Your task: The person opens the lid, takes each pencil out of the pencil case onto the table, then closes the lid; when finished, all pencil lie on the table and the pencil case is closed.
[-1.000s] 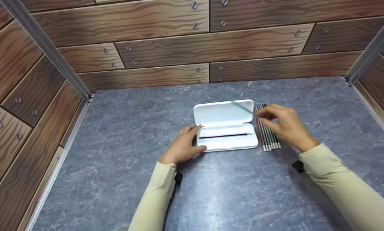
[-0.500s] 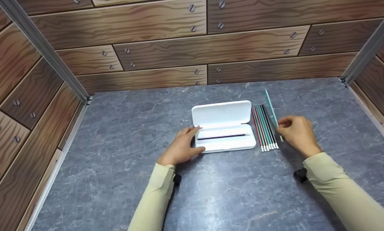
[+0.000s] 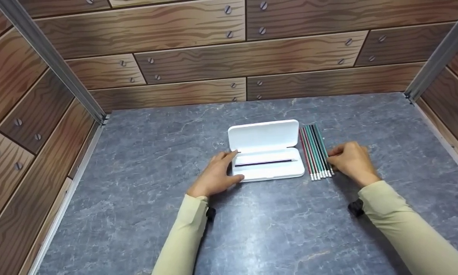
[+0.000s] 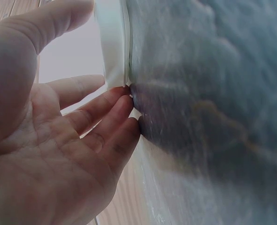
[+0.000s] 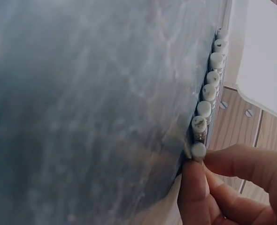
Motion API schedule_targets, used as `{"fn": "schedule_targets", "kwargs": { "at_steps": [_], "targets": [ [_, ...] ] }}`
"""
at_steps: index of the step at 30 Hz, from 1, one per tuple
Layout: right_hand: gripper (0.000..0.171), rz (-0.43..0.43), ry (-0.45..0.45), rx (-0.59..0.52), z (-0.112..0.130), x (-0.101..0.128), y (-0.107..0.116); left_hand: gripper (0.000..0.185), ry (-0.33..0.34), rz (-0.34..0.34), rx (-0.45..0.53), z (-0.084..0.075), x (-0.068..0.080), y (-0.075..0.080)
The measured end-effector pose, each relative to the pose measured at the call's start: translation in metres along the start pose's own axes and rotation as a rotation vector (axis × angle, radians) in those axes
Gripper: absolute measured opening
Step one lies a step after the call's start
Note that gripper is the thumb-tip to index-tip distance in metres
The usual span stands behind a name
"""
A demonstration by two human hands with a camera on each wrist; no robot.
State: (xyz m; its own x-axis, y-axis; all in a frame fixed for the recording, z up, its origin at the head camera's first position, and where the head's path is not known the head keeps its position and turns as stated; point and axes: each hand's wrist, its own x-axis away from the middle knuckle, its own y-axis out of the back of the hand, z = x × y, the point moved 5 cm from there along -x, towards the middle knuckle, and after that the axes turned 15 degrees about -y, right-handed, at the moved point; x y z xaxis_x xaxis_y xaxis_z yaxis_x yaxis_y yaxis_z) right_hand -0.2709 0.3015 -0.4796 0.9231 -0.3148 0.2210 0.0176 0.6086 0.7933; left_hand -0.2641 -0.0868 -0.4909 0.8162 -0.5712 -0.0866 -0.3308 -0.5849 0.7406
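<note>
A white pencil case (image 3: 267, 175) lies with its lid up, and a single dark pencil (image 3: 263, 163) is inside the tray. My left hand (image 3: 213, 174) rests at the case's left end, thumb at the front corner and forefinger near the hinge; in the left wrist view its fingers are extended against the case's end wall (image 4: 114, 47). Right of the case, several red, green and black pencils (image 3: 312, 152) form a side-by-side row, white eraser ends toward me. My right hand (image 3: 352, 162) pinches the rightmost green pencil (image 3: 321, 138) near its eraser end (image 5: 198, 150), beside the row.
The grey marbled tabletop (image 3: 137, 183) spreads around the case. Wood-patterned panels (image 3: 190, 57) enclose the back and both sides, with metal posts (image 3: 57, 61) in the corners.
My right hand has carried the green pencil from over the lid to the right side of the row and lowered it there, alongside the others. The left hand keeps its place at the case.
</note>
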Motion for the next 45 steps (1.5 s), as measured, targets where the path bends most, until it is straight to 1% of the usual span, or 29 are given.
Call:
{"fn": "schedule_targets", "kwargs": {
  "at_steps": [1, 6, 9, 13, 15, 17, 19, 20, 21, 22, 25, 27, 29, 31, 33, 36, 37, 38, 39, 43, 45],
  "targets": [
    [0.029, 0.004, 0.005, -0.007, 0.0, 0.0, 0.0, 0.081, -0.01, -0.004, -0.016, 0.003, 0.0, -0.001],
    [0.028, 0.026, 0.018, -0.037, 0.001, 0.0, -0.001, 0.081, -0.005, 0.002, -0.025, 0.003, 0.001, -0.001],
    [0.026, 0.039, 0.018, -0.041, 0.002, 0.0, -0.003, 0.082, 0.016, 0.014, -0.007, 0.002, 0.002, 0.0],
    [0.025, 0.036, 0.016, -0.037, 0.003, 0.0, -0.006, 0.083, 0.016, 0.013, 0.005, 0.004, 0.003, -0.001],
    [0.025, 0.007, 0.035, -0.024, 0.005, 0.002, -0.005, 0.083, -0.008, -0.004, -0.024, 0.014, 0.0, -0.006],
    [0.024, -0.035, 0.076, -0.01, 0.013, 0.004, -0.004, 0.083, -0.014, -0.008, -0.022, 0.016, 0.0, -0.006],
    [0.023, -0.065, 0.152, 0.0, 0.026, 0.008, -0.004, 0.083, -0.026, -0.014, -0.041, 0.019, -0.001, -0.007],
    [0.021, -0.066, 0.199, -0.004, 0.035, 0.01, -0.005, 0.083, -0.025, -0.015, -0.039, 0.02, 0.0, -0.007],
    [0.02, -0.052, 0.248, -0.009, 0.044, 0.013, -0.008, 0.083, -0.014, -0.009, -0.021, 0.015, 0.001, -0.004],
    [0.019, -0.02, 0.299, -0.02, 0.054, 0.015, -0.012, 0.083, -0.006, -0.004, -0.004, 0.011, 0.002, -0.002],
    [0.017, 0.112, 0.45, -0.03, 0.08, 0.02, -0.03, 0.083, 0.005, -0.003, -0.006, 0.01, 0.002, -0.001],
    [0.017, 0.194, 0.526, -0.011, 0.093, 0.022, -0.043, 0.083, 0.016, 0.001, 0.003, 0.006, 0.002, -0.001],
    [0.016, 0.231, 0.591, 0.039, 0.102, 0.021, -0.054, 0.083, 0.016, 0.005, -0.005, 0.005, 0.001, -0.002],
    [0.013, 0.247, 0.637, 0.095, 0.107, 0.019, -0.062, 0.082, 0.015, 0.012, -0.012, 0.004, 0.0, -0.004],
    [0.012, 0.257, 0.664, 0.148, 0.109, 0.016, -0.067, 0.082, 0.012, 0.018, -0.01, 0.003, -0.001, -0.006],
    [0.01, 0.283, 0.694, 0.213, 0.111, 0.011, -0.069, 0.083, 0.011, 0.022, 0.003, 0.002, -0.002, -0.006],
    [0.011, 0.291, 0.705, 0.231, 0.112, 0.01, -0.069, 0.084, -0.001, 0.01, -0.004, 0.006, -0.003, -0.007],
    [0.011, 0.298, 0.711, 0.245, 0.114, 0.01, -0.068, 0.084, -0.003, 0.009, 0.0, 0.007, -0.003, -0.007],
    [0.01, 0.302, 0.722, 0.257, 0.115, 0.01, -0.068, 0.084, -0.018, -0.001, -0.013, 0.014, -0.005, -0.009],
    [0.01, 0.293, 0.76, 0.285, 0.121, 0.012, -0.067, 0.085, -0.028, -0.01, -0.028, 0.015, -0.006, -0.007],
    [0.01, 0.279, 0.769, 0.298, 0.121, 0.013, -0.068, 0.084, -0.017, -0.001, -0.022, 0.011, -0.005, -0.005]
  ]
}}
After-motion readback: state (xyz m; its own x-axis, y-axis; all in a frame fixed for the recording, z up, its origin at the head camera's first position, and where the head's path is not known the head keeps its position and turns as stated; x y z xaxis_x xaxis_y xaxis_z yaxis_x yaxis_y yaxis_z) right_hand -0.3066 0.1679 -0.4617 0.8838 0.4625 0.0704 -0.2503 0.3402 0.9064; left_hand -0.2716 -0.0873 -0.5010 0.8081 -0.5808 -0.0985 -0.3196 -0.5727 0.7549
